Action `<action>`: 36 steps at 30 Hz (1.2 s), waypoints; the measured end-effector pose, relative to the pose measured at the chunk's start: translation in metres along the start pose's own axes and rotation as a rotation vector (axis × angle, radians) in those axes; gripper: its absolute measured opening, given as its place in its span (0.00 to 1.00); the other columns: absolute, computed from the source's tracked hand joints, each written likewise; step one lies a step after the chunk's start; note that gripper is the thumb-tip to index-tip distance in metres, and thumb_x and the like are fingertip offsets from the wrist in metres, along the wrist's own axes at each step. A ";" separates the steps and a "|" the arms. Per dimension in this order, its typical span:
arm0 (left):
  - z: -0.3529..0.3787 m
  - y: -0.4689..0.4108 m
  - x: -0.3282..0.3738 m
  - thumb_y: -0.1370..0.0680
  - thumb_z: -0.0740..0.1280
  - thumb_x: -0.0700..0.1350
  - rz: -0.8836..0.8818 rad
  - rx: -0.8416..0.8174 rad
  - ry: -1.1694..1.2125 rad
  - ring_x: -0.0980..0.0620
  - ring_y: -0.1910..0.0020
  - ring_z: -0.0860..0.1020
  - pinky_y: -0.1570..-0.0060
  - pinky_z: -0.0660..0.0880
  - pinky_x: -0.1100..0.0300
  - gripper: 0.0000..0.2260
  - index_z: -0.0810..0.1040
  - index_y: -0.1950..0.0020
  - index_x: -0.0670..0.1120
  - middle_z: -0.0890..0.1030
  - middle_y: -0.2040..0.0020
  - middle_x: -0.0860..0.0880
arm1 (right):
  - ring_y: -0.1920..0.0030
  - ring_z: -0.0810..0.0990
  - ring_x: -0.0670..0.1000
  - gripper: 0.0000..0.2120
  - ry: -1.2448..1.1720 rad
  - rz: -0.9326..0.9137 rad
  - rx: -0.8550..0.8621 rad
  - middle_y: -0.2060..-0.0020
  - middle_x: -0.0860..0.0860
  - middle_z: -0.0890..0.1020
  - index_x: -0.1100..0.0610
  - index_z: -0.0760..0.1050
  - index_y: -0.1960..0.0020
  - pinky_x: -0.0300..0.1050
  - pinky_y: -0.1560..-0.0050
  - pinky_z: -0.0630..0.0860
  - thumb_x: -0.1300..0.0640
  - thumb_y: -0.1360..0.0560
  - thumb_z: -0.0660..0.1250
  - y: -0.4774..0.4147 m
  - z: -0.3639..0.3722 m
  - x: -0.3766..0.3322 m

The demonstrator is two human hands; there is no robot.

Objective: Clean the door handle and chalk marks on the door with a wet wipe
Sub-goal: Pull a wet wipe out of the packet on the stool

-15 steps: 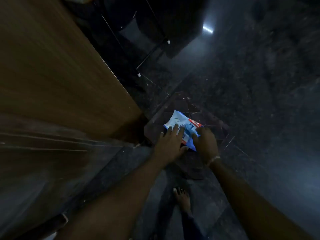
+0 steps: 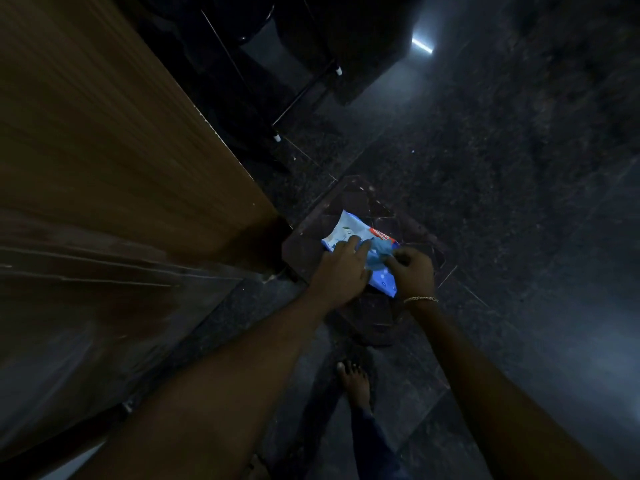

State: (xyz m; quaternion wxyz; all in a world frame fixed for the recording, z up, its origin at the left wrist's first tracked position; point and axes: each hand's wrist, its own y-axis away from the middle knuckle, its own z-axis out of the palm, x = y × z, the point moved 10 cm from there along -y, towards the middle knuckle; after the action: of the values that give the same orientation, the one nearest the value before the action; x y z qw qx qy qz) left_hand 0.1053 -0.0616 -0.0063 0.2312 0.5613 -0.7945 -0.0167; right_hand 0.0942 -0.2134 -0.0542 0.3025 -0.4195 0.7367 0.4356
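A blue and white pack of wet wipes (image 2: pixel 349 233) with a red strip lies on a small dark stool top (image 2: pixel 367 202) near the floor. My left hand (image 2: pixel 341 271) lies flat on the pack and presses it down. My right hand (image 2: pixel 414 271) is at the pack's right side, its fingertips pinched on a crumpled bluish wipe (image 2: pixel 381 251) at the pack's opening. The wooden door (image 2: pixel 114 140) fills the left of the view; its handle and any chalk marks are out of sight.
The floor (image 2: pixel 502 202) is dark speckled stone and the room is dim. A bare foot (image 2: pixel 356 382) stands below the stool. Thin metal furniture legs (image 2: pixel 301 98) with white tips stand beyond the door edge. A bright light reflection (image 2: pixel 422 46) shows far off.
My right hand has shifted from the pack's edge to its opening and pinched a wipe that now stands up crumpled. My left hand stays pressed on the pack.
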 end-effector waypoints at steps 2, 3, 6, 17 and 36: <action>-0.010 0.003 0.001 0.23 0.67 0.51 -0.046 0.017 0.099 0.44 0.36 0.74 0.46 0.78 0.46 0.26 0.66 0.27 0.49 0.71 0.32 0.48 | 0.65 0.82 0.48 0.02 -0.186 0.015 -0.033 0.64 0.53 0.83 0.62 0.79 0.56 0.45 0.63 0.80 0.67 0.26 0.70 0.008 -0.006 -0.008; -0.015 0.005 0.001 0.23 0.67 0.50 -0.085 0.019 0.192 0.45 0.37 0.75 0.45 0.78 0.47 0.25 0.67 0.27 0.49 0.71 0.32 0.49 | 0.64 0.83 0.48 0.03 -0.263 0.018 -0.051 0.62 0.55 0.84 0.65 0.78 0.52 0.44 0.62 0.81 0.70 0.25 0.68 0.013 -0.010 -0.013; -0.031 0.020 0.004 0.23 0.70 0.48 -0.196 0.046 0.516 0.49 0.39 0.77 0.42 0.76 0.56 0.24 0.70 0.28 0.48 0.74 0.33 0.48 | 0.59 0.85 0.52 0.09 -0.392 0.032 -0.075 0.57 0.58 0.85 0.66 0.79 0.47 0.43 0.61 0.81 0.73 0.25 0.65 0.029 -0.019 -0.031; -0.118 0.129 0.023 0.21 0.69 0.41 -0.410 0.171 1.003 0.57 0.70 0.81 0.66 0.78 0.66 0.08 0.82 0.47 0.37 0.84 0.63 0.46 | 0.71 0.80 0.47 0.06 -0.518 0.000 -0.180 0.67 0.53 0.84 0.66 0.80 0.51 0.38 0.70 0.77 0.63 0.22 0.67 0.120 -0.040 -0.127; -0.261 0.341 -0.036 0.25 0.74 0.39 -0.491 0.811 1.260 0.61 0.67 0.77 0.64 0.76 0.62 0.11 0.72 0.57 0.39 0.76 0.70 0.57 | 0.48 0.82 0.46 0.11 -0.258 -0.432 -0.518 0.49 0.50 0.84 0.53 0.82 0.46 0.42 0.49 0.80 0.64 0.24 0.67 0.290 0.014 -0.299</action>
State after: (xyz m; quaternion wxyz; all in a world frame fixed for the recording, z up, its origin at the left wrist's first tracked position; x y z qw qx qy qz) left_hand -0.0858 0.1579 0.3114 0.4048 0.6648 -0.3112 0.5452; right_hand -0.0214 -0.0169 0.2951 0.3616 -0.5698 0.4518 0.5835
